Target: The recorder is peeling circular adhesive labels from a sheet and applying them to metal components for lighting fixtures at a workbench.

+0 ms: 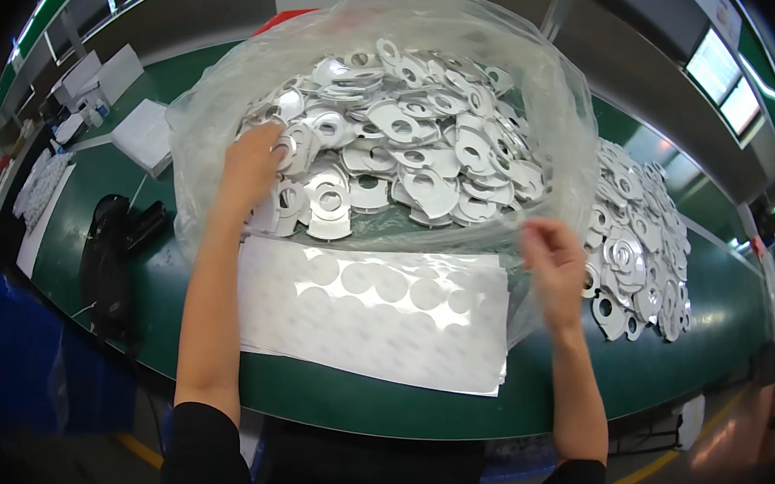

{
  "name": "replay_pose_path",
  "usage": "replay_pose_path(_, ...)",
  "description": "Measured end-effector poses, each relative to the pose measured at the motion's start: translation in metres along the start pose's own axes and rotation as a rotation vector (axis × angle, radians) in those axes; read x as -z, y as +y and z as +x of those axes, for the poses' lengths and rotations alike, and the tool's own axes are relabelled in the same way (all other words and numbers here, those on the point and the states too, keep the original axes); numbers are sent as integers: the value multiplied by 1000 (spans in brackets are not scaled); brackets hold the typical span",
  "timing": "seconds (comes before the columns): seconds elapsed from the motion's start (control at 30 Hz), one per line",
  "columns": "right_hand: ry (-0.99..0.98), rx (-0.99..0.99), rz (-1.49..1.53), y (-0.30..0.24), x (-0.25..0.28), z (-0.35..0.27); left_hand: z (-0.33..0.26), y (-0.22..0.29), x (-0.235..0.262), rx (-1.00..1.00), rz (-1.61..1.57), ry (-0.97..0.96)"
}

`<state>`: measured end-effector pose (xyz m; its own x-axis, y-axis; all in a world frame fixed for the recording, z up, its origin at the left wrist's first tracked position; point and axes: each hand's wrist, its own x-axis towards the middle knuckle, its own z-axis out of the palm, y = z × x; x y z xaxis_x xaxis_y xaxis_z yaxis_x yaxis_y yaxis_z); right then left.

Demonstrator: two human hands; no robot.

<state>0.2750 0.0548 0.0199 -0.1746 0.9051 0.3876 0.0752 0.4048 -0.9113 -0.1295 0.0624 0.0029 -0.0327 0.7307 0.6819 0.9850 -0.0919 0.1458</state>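
Observation:
A large clear plastic bag [560,119] lies wide open, heaped with flat silver metal plates [416,129], rounded and pierced by round holes. At the heap's left side my left hand [251,167] has its fingers closed around the edge of a silver plate [296,146]. My right hand [554,252] hovers by the bag's right front edge, fingers curled together and slightly blurred; anything in them is hidden. Between my forearms lies a stack of white sheets [370,333], the top one showing a row of round shapes.
Right of the bag, more silver plates [641,246] are piled loose on the green table [672,359]. At left lie a black object [108,254] and a white box [143,136]. The table's near edge curves in front of me.

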Motion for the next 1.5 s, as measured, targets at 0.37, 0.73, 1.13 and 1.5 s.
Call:
replay_pose_path(0.37, -838, 191, -530, -18, -37, -33, 22, 34, 43, 181, 100, 42)
replay_pose_path(0.73, -880, 107, -599, -24, -38, -33, -5, 185, 19, 904, -2223, -723)
replay_pose_path(1.13, -846, 299, -638, -35, -27, -40, -52, 217, -18, 1081, -2250, -821)
replay_pose_path(1.5, -56, -82, 164, -26, -11, -13, -52, 222, -13, 1030, -2149, -869)
